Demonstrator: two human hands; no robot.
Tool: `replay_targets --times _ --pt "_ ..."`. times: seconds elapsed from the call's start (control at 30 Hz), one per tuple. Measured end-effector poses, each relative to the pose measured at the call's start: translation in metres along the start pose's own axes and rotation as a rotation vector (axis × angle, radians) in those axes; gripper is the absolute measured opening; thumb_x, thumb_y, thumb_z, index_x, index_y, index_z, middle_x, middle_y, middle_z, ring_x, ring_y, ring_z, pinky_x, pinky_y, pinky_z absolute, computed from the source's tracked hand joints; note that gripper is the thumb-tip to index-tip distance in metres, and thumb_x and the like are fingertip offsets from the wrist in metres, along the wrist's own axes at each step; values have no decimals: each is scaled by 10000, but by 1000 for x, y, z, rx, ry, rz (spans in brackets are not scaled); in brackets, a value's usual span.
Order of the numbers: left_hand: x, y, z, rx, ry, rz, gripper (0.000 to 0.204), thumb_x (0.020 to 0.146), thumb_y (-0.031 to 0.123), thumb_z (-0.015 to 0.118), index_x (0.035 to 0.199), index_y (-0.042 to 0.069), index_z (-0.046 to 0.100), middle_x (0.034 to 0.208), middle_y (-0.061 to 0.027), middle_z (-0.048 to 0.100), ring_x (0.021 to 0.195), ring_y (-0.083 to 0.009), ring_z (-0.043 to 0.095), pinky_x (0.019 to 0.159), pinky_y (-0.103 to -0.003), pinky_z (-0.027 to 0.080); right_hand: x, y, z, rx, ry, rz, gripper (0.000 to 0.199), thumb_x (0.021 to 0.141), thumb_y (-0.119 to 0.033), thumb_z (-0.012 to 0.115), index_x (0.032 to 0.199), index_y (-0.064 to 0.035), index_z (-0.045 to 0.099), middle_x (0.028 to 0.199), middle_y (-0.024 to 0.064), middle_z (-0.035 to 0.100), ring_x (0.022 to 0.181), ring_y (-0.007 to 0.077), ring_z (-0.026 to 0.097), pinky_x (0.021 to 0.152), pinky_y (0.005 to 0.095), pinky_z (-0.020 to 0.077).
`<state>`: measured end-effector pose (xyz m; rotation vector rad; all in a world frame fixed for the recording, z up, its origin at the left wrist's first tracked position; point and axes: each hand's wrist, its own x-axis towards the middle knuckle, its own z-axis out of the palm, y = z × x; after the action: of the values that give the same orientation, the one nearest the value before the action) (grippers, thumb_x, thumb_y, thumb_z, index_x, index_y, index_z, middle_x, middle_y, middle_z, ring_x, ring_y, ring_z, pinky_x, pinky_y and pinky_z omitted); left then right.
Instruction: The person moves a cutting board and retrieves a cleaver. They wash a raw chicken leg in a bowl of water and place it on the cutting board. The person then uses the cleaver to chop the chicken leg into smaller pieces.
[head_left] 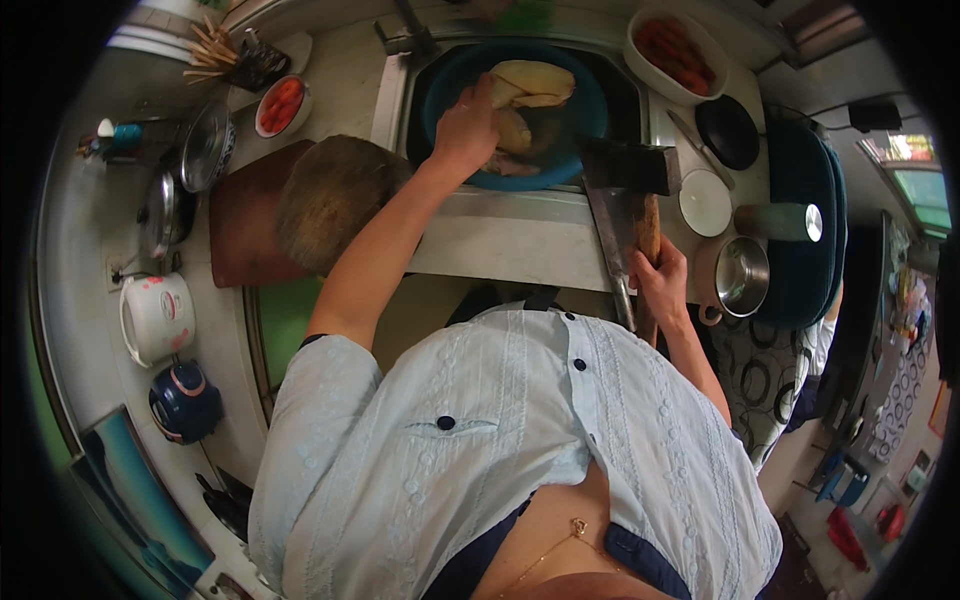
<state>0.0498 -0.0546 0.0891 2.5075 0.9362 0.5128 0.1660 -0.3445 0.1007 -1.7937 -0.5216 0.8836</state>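
Observation:
A blue basin (592,110) stands in the sink, holding pale plucked poultry (535,78) and some water. My left hand (468,132) reaches into it, its fingers closed on the poultry; part of the fingertips is hidden. At the counter's front edge, my right hand (660,283) is wrapped round the wooden handle of a hatchet (648,222), whose dark, broad head is up beside the basin. A long metal blade (608,225) runs alongside the hatchet, its lower end close to my right hand; whether I hold it too is unclear.
A round wooden chopping block (340,205) sits left of the sink on a reddish-brown board (245,220). Nearby is a bowl of red pieces (283,106). To the right are a white dish (640,70), a black round lid (727,132), a white bowl (706,203) and a metal pot (742,278).

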Motion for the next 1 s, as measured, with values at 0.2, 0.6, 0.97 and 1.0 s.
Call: replay_targets --times 0.2,0.6,0.97,1.0 --pt "-42 -28 -43 -437 88 -206 314 823 186 517 1085 25 455 832 -153 549 682 -257 540 553 -341 432 9 -36 28 147 -103 -134 89 776 -63 581 792 1 522 558 2 496 447 69 458 413 205 362" --pt "-137 -101 -183 -1910 -314 -1036 157 913 212 415 831 87 366 668 -24 389 398 -22 317 298 -150 236 1 -61 91 61 -255 -111 119 791 -93 590 778 -8 508 550 5 490 437 75 454 411 211 366" --pt "-171 -126 -192 -271 -260 -440 297 802 295 579 954 45 529 783 -82 626 719 -202 603 654 -273 481 -35 -71 148 -1 -324 -94 140 791 -123 600 782 -8 521 568 12 503 453 77 468 426 210 380" --pt "-169 -120 -203 46 -235 -360 350 766 300 623 983 40 535 828 -82 632 793 -228 610 723 -284 483 -38 -72 150 -11 -332 -101 143 791 -127 601 782 -8 522 571 13 504 456 77 469 429 210 381"
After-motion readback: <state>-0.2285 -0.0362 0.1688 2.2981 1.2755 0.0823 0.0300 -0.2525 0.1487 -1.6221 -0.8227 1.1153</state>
